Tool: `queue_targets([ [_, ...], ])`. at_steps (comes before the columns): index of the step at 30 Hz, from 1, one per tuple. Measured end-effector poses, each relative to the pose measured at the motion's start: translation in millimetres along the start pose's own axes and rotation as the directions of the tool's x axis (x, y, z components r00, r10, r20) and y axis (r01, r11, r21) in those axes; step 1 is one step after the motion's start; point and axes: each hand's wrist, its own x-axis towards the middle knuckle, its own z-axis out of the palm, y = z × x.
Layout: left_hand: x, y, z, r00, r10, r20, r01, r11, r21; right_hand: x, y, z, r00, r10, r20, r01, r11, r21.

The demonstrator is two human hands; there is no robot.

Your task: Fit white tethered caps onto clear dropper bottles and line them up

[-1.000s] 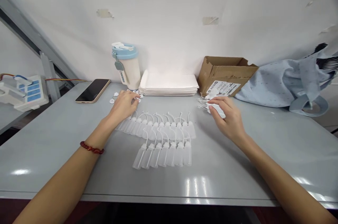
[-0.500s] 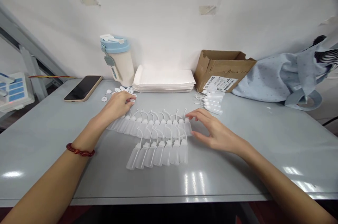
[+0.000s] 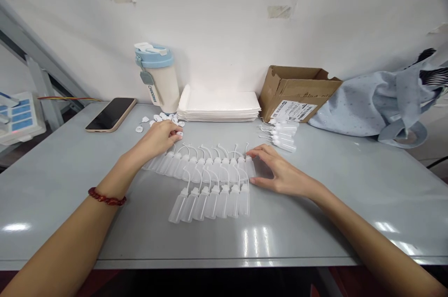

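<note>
Two rows of small translucent squeeze bottles lie on the grey table, each bottle with a thin white strap at its neck. The back row [image 3: 199, 169] is the longer one; the front row [image 3: 212, 201] is nearer to me. My left hand [image 3: 159, 136] is closed in a pinch beyond the left end of the back row, with a small white cap [image 3: 179, 134] at its fingertips. Loose white caps [image 3: 171, 117] lie just behind it. At the right end of the back row, my right hand [image 3: 276, 169] is open, thumb and fingers apart around the end bottle [image 3: 249, 166].
Several more bottles [image 3: 283, 136] lie before a cardboard box [image 3: 301, 94]. Along the wall stand a blue-lidded cup [image 3: 163, 85] and a stack of white envelopes [image 3: 219, 108]. A phone [image 3: 111, 114] lies on the left, a light blue cloth bag [image 3: 364, 106] on the right.
My right thumb has come in closer to the end bottle's base. My left hand stays by the caps. The whole view has shifted slightly.
</note>
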Motion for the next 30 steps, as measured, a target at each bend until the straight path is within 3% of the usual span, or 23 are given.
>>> queue_targets([
  [4, -1.6, 4.6, -0.1, 1.000, 0.003, -0.007, -0.003, 1.000, 0.001, 1.2, 2.2, -0.1, 0.997, -0.040, -0.073, 0.039, 0.999, -0.013],
  [8, -7.1, 20.1, -6.0, 0.992, -0.010, -0.126, 0.004, 0.999, -0.048, -0.1, 4.4, -4.6, 0.974, -0.036, -0.223, 0.043, 0.999, 0.024],
  [11, -16.3, 42.7, -13.4, 0.971, -0.064, -0.230, 0.020, 0.982, -0.189, -0.8, 4.0, -5.6, 0.954, -0.016, -0.299, 0.081, 0.975, 0.206],
  [13, -24.6, 60.7, -16.3, 0.959, -0.052, -0.277, -0.034, 0.955, -0.294, -0.8, 2.2, -4.0, 0.956, -0.001, -0.292, 0.118, 0.916, 0.383],
  [18, -45.7, 101.9, -11.2, 0.966, 0.098, -0.240, -0.207, 0.849, -0.486, -0.6, -5.3, 1.4, 0.954, 0.067, -0.293, 0.123, 0.803, 0.583],
  [23, -57.4, 123.9, -4.4, 0.945, 0.243, -0.220, -0.326, 0.777, -0.538, -1.4, -15.0, 1.4, 0.948, 0.136, -0.288, 0.068, 0.796, 0.601],
  [27, -59.9, 127.8, -3.4, 0.949, 0.244, -0.198, -0.315, 0.759, -0.570, -2.3, -20.2, 4.7, 0.936, 0.137, -0.323, 0.064, 0.838, 0.542],
  [30, -61.4, 128.6, -3.4, 0.950, 0.245, -0.195, -0.313, 0.722, -0.618, -3.1, -20.6, 9.7, 0.920, 0.093, -0.381, 0.070, 0.917, 0.392],
])
